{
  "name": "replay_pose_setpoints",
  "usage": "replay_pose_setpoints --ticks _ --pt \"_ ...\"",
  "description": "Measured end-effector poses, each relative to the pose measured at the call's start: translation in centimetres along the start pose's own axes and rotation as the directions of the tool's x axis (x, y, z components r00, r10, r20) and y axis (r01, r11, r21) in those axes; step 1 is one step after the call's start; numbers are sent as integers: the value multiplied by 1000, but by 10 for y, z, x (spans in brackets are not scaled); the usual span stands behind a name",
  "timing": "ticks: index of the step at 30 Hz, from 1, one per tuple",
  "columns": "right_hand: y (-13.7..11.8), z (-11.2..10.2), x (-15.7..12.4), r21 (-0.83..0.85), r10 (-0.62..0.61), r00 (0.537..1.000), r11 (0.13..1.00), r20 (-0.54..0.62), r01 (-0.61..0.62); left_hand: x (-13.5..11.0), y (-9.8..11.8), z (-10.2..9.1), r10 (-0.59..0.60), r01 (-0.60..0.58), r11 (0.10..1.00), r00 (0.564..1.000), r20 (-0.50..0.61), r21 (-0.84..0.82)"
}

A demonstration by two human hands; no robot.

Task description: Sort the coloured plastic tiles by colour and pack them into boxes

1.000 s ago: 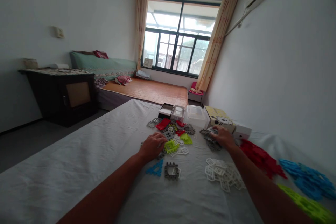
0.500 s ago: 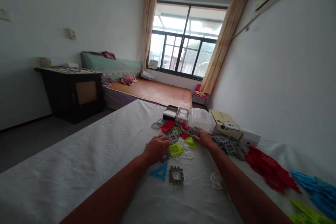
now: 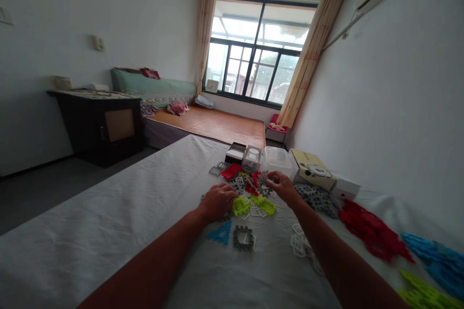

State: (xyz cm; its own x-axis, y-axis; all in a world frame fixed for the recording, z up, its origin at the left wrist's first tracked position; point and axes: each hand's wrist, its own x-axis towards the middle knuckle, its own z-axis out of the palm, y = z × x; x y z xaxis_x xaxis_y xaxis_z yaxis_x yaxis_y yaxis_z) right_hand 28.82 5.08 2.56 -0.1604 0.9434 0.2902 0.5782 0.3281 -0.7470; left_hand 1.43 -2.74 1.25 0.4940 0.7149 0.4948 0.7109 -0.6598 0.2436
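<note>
Both hands are at a mixed pile of flat interlocking plastic building pieces on a white cloth. My right hand (image 3: 282, 186) pinches a grey building piece (image 3: 264, 178) at the pile's right side. My left hand (image 3: 218, 201) lies palm down at the left side, its fingers curled; what they hold, if anything, is hidden. Beside its fingertips are lime-green pieces (image 3: 240, 206). Red pieces (image 3: 231, 171) and white lattice pieces (image 3: 258, 211) lie among the others. Nearer me are a blue triangle piece (image 3: 222, 233) and a grey square frame (image 3: 243, 238).
Behind the pile stand a black-rimmed box (image 3: 235, 153), a clear plastic tub (image 3: 277, 159) and a yellow cartoon box (image 3: 312, 169). To the right lie grey pieces (image 3: 319, 201), red pieces (image 3: 373, 231), blue pieces (image 3: 435, 258) and white pieces (image 3: 300, 244).
My right hand has lifted slightly and now has a grey piece in its fingers. Red and lime-green pieces in the pile have shifted. My left hand has hardly moved.
</note>
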Motion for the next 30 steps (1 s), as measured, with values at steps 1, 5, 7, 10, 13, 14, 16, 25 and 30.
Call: replay_pose_setpoints --ticks 1,5,7,10,13,14,16,25,30 --pt "-5 -1 -5 53 11 1000 999 29 -13 0 0 0 3 -3 1000 1000 -5 0" --pt "-21 -2 -29 296 75 960 942 272 -157 0 -3 2 22 -22 1000 999 -23 -6" --pt "-26 -5 -38 337 55 948 927 312 -165 -1 -5 3 23 -23 1000 999 -23 -6" --pt "-21 -17 -43 334 42 958 932 285 -140 -1 -7 4 17 -17 1000 1000 -21 -5" --pt "3 -46 -38 324 172 976 923 135 -207 -1 -7 4 15 -15 1000 1000 -19 -8" --pt "14 -59 -35 329 236 971 916 23 -230 -1 -6 4 15 -15 1000 1000 -17 -10" --pt "37 -86 -30 343 342 916 903 -212 -258 0 -6 3 16 -16 1000 1000 -10 -12" --pt "87 -152 -41 116 319 797 946 -513 -303 2 -8 6 36 -37 999 999 -25 -30" --pt "59 -110 -36 -156 108 939 974 -327 -166 2 -9 7 40 -40 999 999 -17 -25"
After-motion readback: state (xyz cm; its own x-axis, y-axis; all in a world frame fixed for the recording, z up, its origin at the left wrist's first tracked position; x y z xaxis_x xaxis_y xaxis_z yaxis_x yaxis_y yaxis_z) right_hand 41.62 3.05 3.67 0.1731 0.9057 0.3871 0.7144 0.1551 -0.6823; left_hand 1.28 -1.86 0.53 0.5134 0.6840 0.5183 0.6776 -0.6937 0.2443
